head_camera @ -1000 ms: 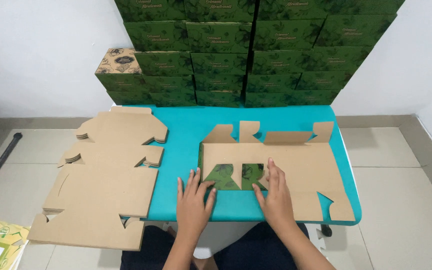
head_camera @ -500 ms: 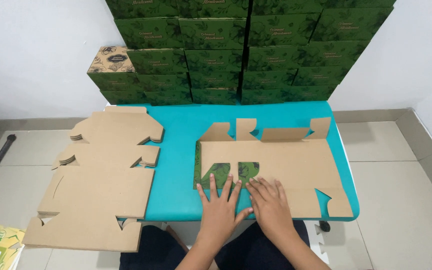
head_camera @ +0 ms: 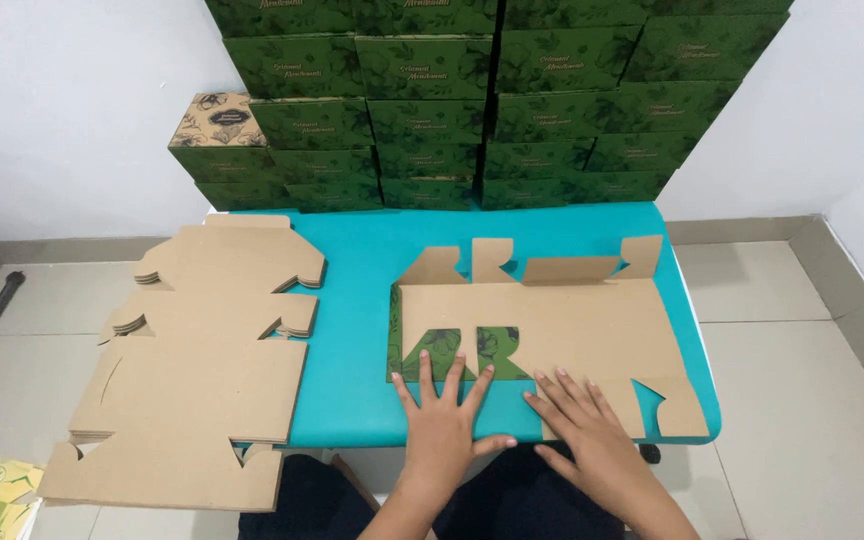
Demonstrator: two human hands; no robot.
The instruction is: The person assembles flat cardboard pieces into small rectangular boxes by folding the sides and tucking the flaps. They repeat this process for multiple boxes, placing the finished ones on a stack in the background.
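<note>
Two hands flat on a carton blank on the teal counter [head_camera: 352, 300].

The left hand [head_camera: 444, 420] lies palm down, grip apart, fingers spread onto the blank's [head_camera: 552, 325] green flap; the right hand [head_camera: 592, 430] presses its near edge, fingers also splayed, clamped on nothing. A stack of blanks [head_camera: 192, 360] overhangs the counter's left edge; green boxes [head_camera: 472, 100] are piled behind.

Both hands lie flat on the table [head_camera: 352, 400], the left hand [head_camera: 444, 425] beside the right hand [head_camera: 592, 435], touching the flat carton [head_camera: 572, 325] ahead, blank stack [head_camera: 202, 350] leftward, stacked boxes [head_camera: 472, 100] beyond.
</note>
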